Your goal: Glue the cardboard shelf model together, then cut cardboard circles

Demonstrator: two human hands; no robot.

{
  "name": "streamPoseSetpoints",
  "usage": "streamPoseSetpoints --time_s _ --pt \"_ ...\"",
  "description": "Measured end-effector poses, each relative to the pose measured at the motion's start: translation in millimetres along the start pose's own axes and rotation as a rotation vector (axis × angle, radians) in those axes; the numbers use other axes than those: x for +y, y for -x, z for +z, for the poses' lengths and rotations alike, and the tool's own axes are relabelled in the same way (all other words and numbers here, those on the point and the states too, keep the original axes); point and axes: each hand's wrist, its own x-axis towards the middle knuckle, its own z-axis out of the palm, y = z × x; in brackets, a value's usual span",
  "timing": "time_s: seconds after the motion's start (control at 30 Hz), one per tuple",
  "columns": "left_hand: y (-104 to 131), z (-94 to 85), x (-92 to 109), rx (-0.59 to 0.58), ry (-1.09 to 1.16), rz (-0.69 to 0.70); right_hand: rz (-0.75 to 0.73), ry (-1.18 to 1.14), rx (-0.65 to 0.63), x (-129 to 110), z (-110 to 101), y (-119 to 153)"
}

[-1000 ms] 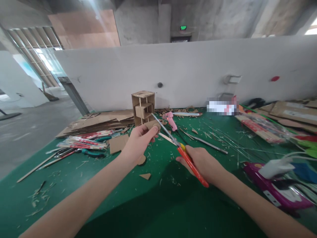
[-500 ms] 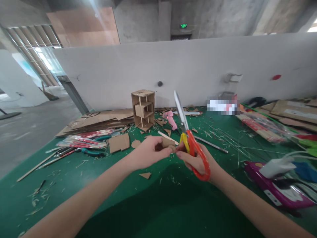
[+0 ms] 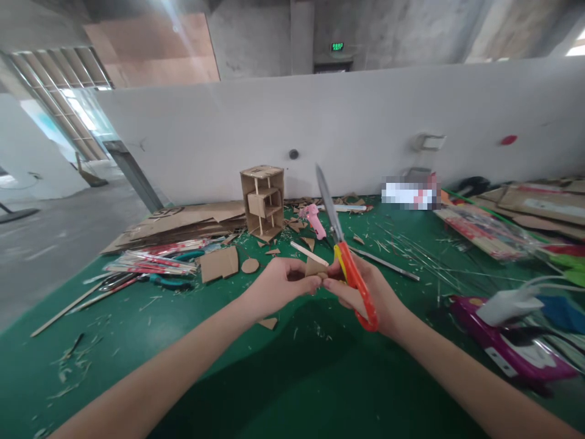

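Note:
A small piece of cardboard (image 3: pixel 313 267) is pinched between the thumb and fingers of my left hand (image 3: pixel 276 286). My right hand (image 3: pixel 380 296) is closed around the handles of a pair of scissors (image 3: pixel 351 268), orange and yellow, whose blades point up and away from me. Its fingertips also touch the cardboard's right edge. Just behind the cardboard, a flat wooden stick (image 3: pixel 305 250) lies on the green table. To the left are a cardboard disc (image 3: pixel 250 265) and a larger cut cardboard sheet (image 3: pixel 219 264). Part of the held piece is hidden by my fingers.
A cardboard shelf model (image 3: pixel 262 204) stands at the back, beside a pink glue gun (image 3: pixel 314 221). Bundled sticks (image 3: pixel 150 259) and teal-handled pliers (image 3: pixel 169 281) lie left. A purple power strip (image 3: pixel 507 353) with plugs sits right. A metal ruler-like strip (image 3: pixel 388 263) lies behind my right hand.
The cardboard piece has turned in my fingers, showing more of its face. My right hand and the scissors have tilted slightly, and the orange handle has shifted a little left.

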Motion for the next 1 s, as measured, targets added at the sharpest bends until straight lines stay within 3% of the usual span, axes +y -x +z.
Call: streamPoseSetpoints --time_s 0.17,0.33,0.47,0.67,0.87,1.0 --pt "1 15.2 -2 0.047 0.189 0.038 0.009 -0.219 -0.019 6 -1 -4" --pt "3 24.0 4 0.135 0.228 0.06 -0.018 -0.182 -0.058 7 -4 -6" --pt "-1 10.8 3 0.19 0.318 0.098 -0.068 0.036 -0.144 9 -20 -7" --pt "-4 -16.0 5 0.312 0.412 0.187 -0.188 0.406 -0.389 -2 -43 0" --pt "-3 -26.7 10 0.345 0.371 0.221 -0.2 0.578 -0.549 -18 -43 7" --pt "-2 -27.5 11 0.38 0.31 0.203 -0.202 0.612 -0.579 -20 -39 6"
